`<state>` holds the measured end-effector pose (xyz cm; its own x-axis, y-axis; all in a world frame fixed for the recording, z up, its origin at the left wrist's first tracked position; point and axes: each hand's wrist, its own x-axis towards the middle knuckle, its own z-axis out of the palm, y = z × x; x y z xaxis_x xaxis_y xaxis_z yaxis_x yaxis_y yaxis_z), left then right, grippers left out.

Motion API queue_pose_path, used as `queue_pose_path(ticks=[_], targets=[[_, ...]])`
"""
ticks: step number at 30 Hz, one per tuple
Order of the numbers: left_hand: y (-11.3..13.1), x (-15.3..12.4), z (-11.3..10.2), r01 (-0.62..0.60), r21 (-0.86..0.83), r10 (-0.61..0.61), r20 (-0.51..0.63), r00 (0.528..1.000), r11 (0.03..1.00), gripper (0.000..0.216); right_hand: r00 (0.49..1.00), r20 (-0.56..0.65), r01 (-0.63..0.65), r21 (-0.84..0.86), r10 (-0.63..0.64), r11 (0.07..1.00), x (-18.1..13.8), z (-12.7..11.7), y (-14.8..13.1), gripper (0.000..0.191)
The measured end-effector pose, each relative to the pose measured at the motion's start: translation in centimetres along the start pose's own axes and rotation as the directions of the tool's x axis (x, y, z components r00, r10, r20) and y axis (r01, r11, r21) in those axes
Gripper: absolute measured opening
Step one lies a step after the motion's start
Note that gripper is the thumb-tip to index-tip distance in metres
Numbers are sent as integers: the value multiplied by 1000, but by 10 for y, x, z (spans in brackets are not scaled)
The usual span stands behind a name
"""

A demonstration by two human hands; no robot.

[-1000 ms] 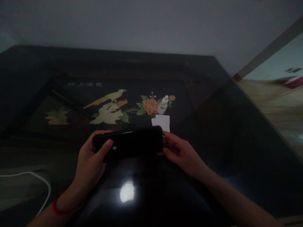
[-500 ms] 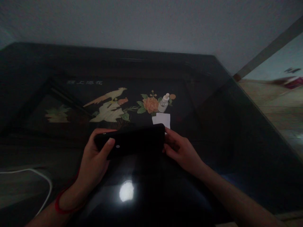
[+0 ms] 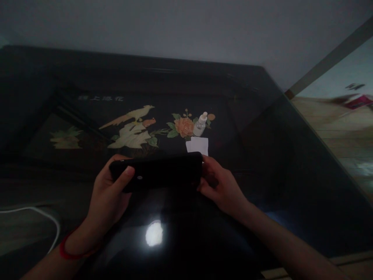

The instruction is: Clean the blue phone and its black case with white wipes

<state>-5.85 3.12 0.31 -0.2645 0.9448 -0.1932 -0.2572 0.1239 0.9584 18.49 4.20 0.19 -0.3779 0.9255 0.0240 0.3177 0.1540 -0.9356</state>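
Note:
A dark phone [image 3: 166, 173], long side across, is held above the glossy table between my two hands. My left hand [image 3: 112, 186] grips its left end, thumb lying over the face towards me beside a small pale round mark. At the other end, the fingers of my right hand [image 3: 217, 182] close on the right edge. Just behind the phone lie white paper pieces [image 3: 199, 144], partly covered by it. Past them stands a small clear dropper bottle [image 3: 200, 124] with a white top. The scene is dim, so details on the phone are hard to make out.
The black table [image 3: 291, 186] carries an inlaid bird [image 3: 132, 114] and flower [image 3: 184, 127] picture. A pale wall [image 3: 163, 27] rises behind it. At lower left runs a white cable [image 3: 52, 217]. Wooden floor [image 3: 329, 132] and a red item [image 3: 358, 101] show at right.
The phone's left end has shifted a little left with my left hand, and the phone looks slightly more level. My right hand has hardly moved. The camera view has shifted slightly.

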Motion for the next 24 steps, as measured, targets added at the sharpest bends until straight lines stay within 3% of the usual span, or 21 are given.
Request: queue_pose_path(ticks=[6,14,24], targets=[[3,2,-2,-31,-6,30,-22,999,1000,30,997,18,-70,64,69,995,-5,7,-6,51],[3,7,-2,-41,-11,41,-22,999,999,32,998,7,-67,64,67,996,-10,11,-7,57],[6,17,-7,105,-26,-105,9,994,994,38,971,240,-46,155,7,987,-6,-6,-10,59]])
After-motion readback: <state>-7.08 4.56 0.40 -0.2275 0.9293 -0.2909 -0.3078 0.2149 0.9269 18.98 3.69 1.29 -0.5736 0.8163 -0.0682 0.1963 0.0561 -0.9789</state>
